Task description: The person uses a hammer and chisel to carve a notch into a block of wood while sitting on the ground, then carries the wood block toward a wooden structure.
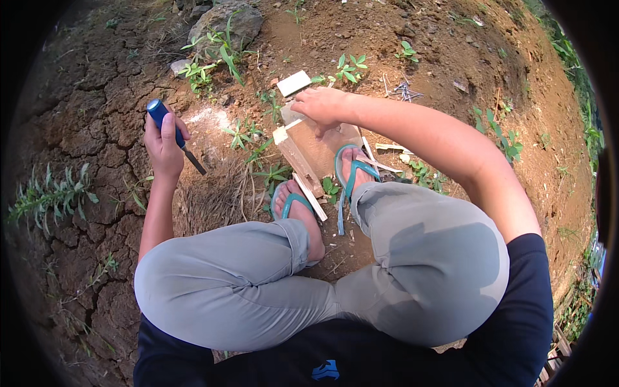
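Note:
My left hand (164,145), raised on the left over cracked soil, is wrapped round the blue handle of a chisel (193,161). Its dark blade points down and to the right. My right hand (321,108) reaches across to the far end of a flat brown board (322,151). Its thumb hangs apart from the other fingers, and nothing shows between them; the fingertips are partly hidden. Along the board's left side lies a notched wooden bar (296,153). A pale rectangular wood block (294,84) lies just beyond my right hand.
My sandalled feet (298,205) stand by the board's near end. A thin wood strip (311,197) lies between them. Several nails (405,92) are heaped at the far right. A large rock (227,27) sits at the back, near green weeds (225,58). Pale wood dust (209,118) marks the soil.

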### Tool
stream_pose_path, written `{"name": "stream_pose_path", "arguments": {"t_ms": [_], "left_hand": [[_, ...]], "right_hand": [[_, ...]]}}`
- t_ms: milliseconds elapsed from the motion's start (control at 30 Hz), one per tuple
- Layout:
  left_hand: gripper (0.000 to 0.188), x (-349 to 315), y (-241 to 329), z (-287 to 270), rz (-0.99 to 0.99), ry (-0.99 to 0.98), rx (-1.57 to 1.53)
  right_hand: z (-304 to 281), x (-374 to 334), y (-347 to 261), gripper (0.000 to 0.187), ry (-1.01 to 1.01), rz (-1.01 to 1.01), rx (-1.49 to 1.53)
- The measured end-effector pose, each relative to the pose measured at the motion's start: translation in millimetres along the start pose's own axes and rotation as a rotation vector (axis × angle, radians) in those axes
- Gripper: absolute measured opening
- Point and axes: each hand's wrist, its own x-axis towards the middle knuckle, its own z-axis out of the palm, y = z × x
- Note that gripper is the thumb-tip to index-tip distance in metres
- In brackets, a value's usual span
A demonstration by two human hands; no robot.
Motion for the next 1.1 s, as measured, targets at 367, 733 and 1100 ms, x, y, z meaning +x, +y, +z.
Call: {"name": "stream_pose_path", "arguments": {"t_ms": [367,733,1100], "left_hand": [[0.03,-8,1,45,-0.216,-0.132,-0.199],[0.04,-20,12,64,-0.352,-0.324,0.119],[0.029,-17,1,78,-0.065,-0.061,0.002]], "right_hand": [[-41,-67,-21,0.043,0.086,0.19,0.411],[-101,-135,12,0.039,0.667,0.35,0.768],[-89,-131,0,0.039,0.919,0.275,0.976]]}}
